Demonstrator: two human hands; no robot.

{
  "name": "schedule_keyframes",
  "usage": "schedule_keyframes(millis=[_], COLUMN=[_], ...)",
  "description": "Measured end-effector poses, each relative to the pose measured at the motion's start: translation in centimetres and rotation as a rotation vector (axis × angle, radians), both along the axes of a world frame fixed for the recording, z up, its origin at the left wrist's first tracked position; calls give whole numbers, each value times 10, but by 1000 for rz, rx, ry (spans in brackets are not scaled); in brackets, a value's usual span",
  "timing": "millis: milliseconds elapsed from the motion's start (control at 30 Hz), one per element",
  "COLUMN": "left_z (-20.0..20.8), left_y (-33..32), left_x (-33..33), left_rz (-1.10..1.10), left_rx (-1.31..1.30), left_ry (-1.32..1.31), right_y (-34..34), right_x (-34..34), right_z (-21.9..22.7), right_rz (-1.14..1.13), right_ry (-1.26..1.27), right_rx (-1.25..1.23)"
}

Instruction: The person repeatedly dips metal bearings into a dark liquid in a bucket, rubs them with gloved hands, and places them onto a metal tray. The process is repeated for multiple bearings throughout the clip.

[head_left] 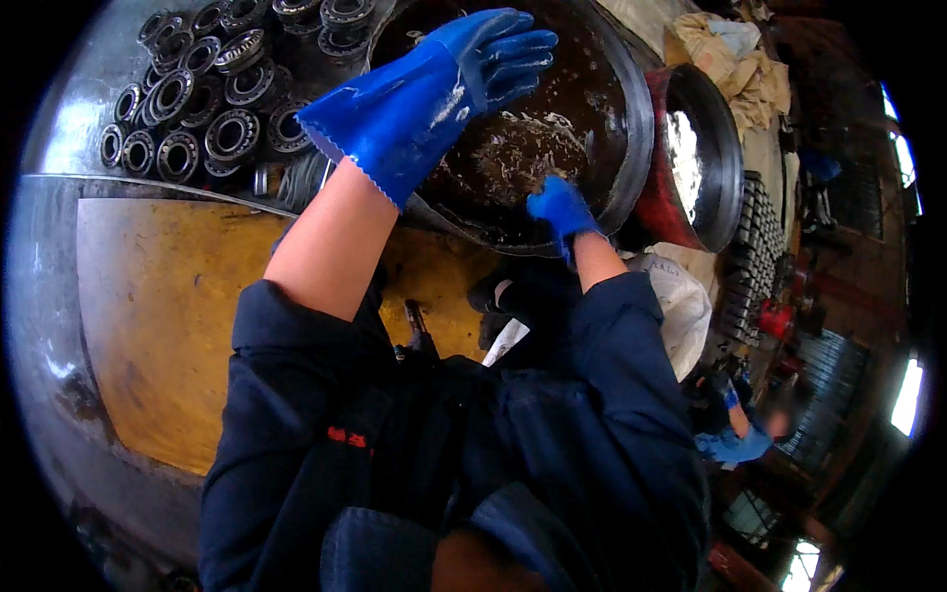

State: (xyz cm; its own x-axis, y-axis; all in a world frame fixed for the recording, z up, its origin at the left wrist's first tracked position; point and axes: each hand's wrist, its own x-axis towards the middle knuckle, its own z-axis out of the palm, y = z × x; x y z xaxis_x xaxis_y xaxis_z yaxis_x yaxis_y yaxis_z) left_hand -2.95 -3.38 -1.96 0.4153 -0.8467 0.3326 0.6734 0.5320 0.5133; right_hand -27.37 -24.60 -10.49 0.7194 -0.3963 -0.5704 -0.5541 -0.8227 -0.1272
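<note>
A wide round drum [639, 128] of dark brown liquid lies in front of me, its surface rippled and foamy in the middle. Over its far left part reaches my left hand [498, 61] in a long blue rubber glove, fingers stretched out and nothing seen in them. My right hand [560, 209], also in a blue glove, is at the near side of the drum by the stirred liquid. Its fingertips are hidden, so I cannot see whether it grips anything. To the left, many metal roller bearings [232, 136] lie heaped on a grey metal surface.
A red drum [676, 168] with a shiny inside stands right of the dark one. Beyond it lie crumpled tan cloths [740, 69]. A white sack [681, 311] sits near my right elbow. A yellow-brown plate [158, 326] covers the left. Another person [740, 434] is at far right.
</note>
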Motion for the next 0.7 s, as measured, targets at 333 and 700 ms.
schedule_keyframes(millis=[333,700], left_z=[29,53], left_y=[-3,12], left_x=[-20,-18], left_rz=[68,103], left_rx=[167,408], left_ry=[80,224], right_y=[22,26], right_x=[26,18], right_z=[7,-7], right_rz=[647,-59], right_ry=[246,-72], right_rx=[-403,-69])
